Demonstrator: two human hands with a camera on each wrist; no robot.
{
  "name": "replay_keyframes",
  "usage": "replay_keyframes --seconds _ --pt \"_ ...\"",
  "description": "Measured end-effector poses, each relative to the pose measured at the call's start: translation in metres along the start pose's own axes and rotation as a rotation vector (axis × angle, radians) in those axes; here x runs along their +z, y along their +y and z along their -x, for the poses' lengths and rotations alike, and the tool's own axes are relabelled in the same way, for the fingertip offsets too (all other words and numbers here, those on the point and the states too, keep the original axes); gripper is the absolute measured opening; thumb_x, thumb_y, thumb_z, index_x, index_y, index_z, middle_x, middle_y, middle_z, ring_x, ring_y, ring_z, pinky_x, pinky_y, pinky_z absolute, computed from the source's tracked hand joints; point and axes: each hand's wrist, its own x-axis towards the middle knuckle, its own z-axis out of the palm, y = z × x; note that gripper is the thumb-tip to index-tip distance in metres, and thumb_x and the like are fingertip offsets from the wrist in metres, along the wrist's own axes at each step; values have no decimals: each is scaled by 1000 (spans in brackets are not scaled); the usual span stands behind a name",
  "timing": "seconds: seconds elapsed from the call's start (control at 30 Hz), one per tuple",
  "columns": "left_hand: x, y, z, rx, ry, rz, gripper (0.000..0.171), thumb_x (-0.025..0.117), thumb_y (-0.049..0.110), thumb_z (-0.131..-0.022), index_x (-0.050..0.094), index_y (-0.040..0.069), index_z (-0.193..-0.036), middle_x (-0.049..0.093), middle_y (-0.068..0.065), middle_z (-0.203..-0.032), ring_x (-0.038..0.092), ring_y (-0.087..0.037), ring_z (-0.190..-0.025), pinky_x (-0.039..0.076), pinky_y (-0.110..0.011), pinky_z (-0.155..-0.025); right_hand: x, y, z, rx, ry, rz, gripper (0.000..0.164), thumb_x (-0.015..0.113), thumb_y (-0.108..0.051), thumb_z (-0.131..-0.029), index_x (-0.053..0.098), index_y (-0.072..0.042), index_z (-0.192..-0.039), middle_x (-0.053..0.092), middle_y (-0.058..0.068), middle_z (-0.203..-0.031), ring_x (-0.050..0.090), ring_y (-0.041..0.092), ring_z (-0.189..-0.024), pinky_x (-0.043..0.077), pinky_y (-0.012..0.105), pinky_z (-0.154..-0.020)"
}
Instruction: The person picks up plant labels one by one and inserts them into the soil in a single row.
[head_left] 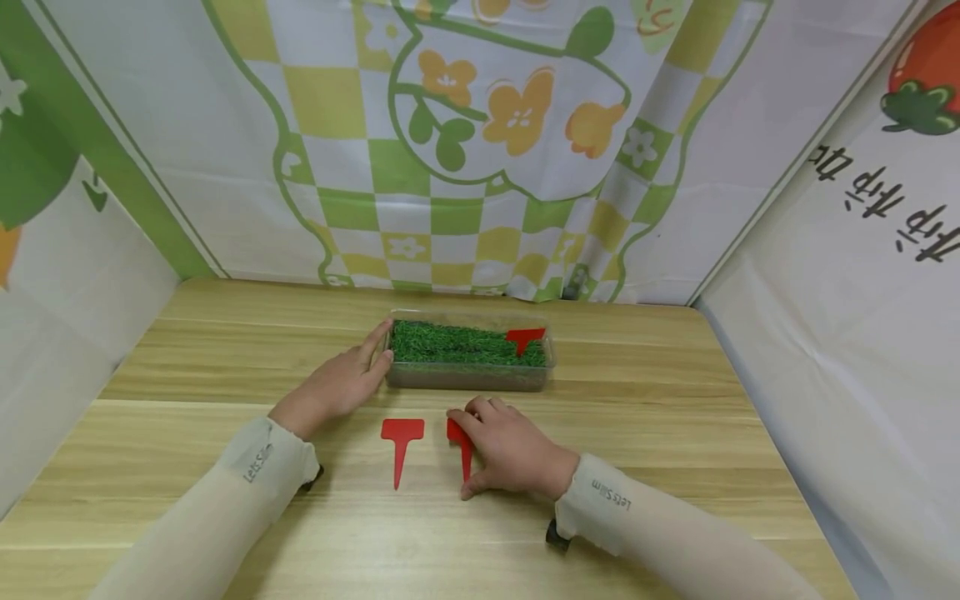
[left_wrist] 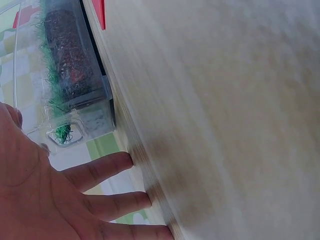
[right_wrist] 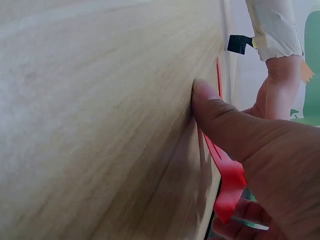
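A clear plastic box (head_left: 468, 379) with green artificial grass (head_left: 450, 343) stands toward the back of the table. One red T-shaped plant label (head_left: 525, 337) sticks up at the grass's right end. My left hand (head_left: 341, 383) touches the box's left end, its fingers (left_wrist: 102, 172) straight. In front of the box, my right hand (head_left: 510, 446) has its curled fingers at the wide head of a second red plant label (right_wrist: 231, 182). The thumb (right_wrist: 215, 107) is by that label's narrow stem, near the tabletop. Left of it, a third red plant label (head_left: 402, 431) lies flat.
The wood-grain table (head_left: 637, 400) extends to both sides of the box. A patterned curtain (head_left: 465, 217) hangs behind its back edge. White printed sheets (head_left: 847, 333) stand along the sides.
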Motion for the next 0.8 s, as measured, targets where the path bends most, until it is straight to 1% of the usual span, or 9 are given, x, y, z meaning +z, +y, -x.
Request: replay_keyframes --seconds 0.23,0.37,0.5,0.7,0.8 --pt "1 -1 0 -3 -3 -1 64 16 55 -107 -14 35 -160 27 -22 -161 36 -54 -139 27 -68 -114 0 -2 3 -46 57 102 103 74 -74 -71 44 -17 -151 55 -1 -124 50 16 -108 48 32 -98" --pt "2 -1 0 -3 0 1 64 16 55 -107 -14 35 -160 26 -21 -162 36 -54 -139 26 -68 -114 -1 -3 4 -68 96 133 97 75 -71 -73 47 -17 -149 56 -2 -121 51 16 -106 49 32 -96" --pt "2 -2 0 -3 2 1 64 15 55 -107 -14 35 -160 26 -21 -162 35 -54 -139 26 -68 -114 -3 -2 5 -105 145 138 82 77 -61 -79 52 -19 -145 59 -3 -117 54 15 -103 50 31 -93" --pt "3 -2 0 -2 10 4 63 15 56 -107 -14 37 -159 29 -21 -161 36 -54 -139 26 -69 -113 -9 3 6 -202 251 135 59 78 -45 -86 60 -24 -139 64 -7 -110 58 10 -95 52 27 -86" --pt "3 -2 0 -2 9 6 63 16 56 -107 -14 37 -159 28 -21 -161 36 -54 -139 27 -69 -113 -12 5 7 -227 268 129 52 76 -39 -89 61 -25 -137 65 -7 -108 59 9 -93 52 25 -84"
